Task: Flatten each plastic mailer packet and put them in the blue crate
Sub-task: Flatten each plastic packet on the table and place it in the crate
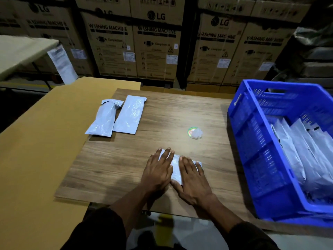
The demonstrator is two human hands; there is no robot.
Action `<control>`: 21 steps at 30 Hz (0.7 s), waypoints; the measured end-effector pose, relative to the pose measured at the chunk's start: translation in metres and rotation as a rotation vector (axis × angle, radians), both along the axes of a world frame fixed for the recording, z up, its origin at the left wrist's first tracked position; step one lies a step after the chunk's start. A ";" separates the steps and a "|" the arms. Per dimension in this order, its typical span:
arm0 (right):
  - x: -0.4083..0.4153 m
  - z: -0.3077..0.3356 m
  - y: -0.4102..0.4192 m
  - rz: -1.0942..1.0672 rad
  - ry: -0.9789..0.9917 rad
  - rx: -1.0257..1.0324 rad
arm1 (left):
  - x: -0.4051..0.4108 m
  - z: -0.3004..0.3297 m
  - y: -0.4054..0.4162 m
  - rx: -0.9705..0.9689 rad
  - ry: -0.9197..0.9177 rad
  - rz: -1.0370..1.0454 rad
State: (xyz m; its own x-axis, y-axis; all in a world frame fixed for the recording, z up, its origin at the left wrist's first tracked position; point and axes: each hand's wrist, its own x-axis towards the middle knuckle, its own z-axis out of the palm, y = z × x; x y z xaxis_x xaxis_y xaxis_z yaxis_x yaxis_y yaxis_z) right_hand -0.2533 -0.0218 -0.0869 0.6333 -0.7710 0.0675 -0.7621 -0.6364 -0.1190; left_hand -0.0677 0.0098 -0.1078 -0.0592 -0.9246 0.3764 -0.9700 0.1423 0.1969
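Item one, nearest me: my two hands, left hand (158, 168) and right hand (191, 177), both spread flat with straight fingers, pressing down side by side on a small pale grey plastic mailer packet (175, 168) lying on the wood-grain counter (126, 168). I judge this packet light, soft and slick, with trapped air that yields under the palms; best lifted by pinching an exposed short edge once flat. Item two, further out to the right: a small round green-rimmed sticker with a crumpled clear scrap (195, 132), not part of the job. Item three, right edge: the blue slatted plastic crate (252, 145), already holding several grey mailers standing on edge. Item four, far left: two longer grey mailer packets (117, 118) side by side, touching, awaiting pressing; the left one looks puffier.
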 end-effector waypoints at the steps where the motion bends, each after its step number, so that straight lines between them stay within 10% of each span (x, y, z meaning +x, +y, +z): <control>1: -0.006 -0.001 0.000 -0.002 0.002 -0.003 | 0.001 0.001 0.001 0.042 0.009 0.014; 21: -0.033 0.026 0.002 0.211 -0.184 -0.151 | 0.016 0.026 0.004 0.450 0.147 -0.023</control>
State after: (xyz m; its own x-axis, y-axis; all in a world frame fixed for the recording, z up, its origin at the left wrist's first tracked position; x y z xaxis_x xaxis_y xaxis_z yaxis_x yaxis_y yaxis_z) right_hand -0.2859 -0.0201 -0.0614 0.7444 -0.5966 0.2998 -0.5860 -0.7990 -0.1348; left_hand -0.0517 0.0139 -0.0822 -0.0576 -0.9968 -0.0552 -0.9247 0.0325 0.3793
